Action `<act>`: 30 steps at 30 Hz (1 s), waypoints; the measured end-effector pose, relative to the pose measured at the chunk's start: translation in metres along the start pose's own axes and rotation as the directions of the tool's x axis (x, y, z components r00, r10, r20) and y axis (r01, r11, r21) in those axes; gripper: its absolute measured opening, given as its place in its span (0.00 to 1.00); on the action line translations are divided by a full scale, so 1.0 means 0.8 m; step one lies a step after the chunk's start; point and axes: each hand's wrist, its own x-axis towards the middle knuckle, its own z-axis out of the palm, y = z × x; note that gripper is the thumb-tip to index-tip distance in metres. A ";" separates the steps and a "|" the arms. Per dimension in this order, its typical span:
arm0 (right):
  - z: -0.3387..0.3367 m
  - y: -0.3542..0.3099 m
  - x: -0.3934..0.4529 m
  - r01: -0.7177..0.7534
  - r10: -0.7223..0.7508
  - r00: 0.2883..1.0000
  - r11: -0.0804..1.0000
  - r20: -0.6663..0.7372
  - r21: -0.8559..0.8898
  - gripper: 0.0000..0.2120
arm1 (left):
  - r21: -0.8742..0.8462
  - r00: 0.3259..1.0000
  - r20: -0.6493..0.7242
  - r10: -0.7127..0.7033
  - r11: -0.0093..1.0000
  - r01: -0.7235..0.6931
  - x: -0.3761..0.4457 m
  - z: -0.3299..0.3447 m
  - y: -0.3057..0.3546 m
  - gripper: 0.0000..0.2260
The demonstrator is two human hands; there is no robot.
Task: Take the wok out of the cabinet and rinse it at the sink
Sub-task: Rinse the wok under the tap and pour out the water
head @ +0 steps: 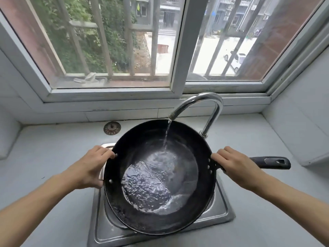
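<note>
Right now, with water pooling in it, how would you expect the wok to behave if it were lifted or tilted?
The wok looks rigid metal, probably heavy. The water would likely slosh toward its low side. Its wet rim may be slippery, so the left hand and right hand gripping both sides seems wise.

- The left forearm comes in from the lower left of the frame and runs up toward the centre.
- The left hand (89, 166) sits left of centre, fingers curled over the wok's (156, 218) left rim.
- The right forearm comes in from the lower right.
- The right hand (235, 164) sits right of centre, fingers wrapped round the handle (272, 162) at its base.
</note>
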 end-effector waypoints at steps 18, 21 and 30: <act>0.009 -0.014 0.001 0.083 -0.098 0.994 0.961 0.044 0.265 0.27 | 0.086 0.958 -0.207 0.200 0.979 -0.186 -0.055 -0.025 -0.021 0.07; 0.011 -0.016 -0.003 0.089 -0.095 0.995 0.978 0.028 0.186 0.24 | 0.184 0.931 -0.249 0.266 0.957 -0.224 -0.065 -0.021 -0.018 0.10; 0.020 -0.023 -0.016 0.094 -0.096 0.995 0.986 0.012 0.140 0.19 | 0.334 0.885 -0.291 0.364 0.905 -0.262 -0.074 -0.014 -0.009 0.11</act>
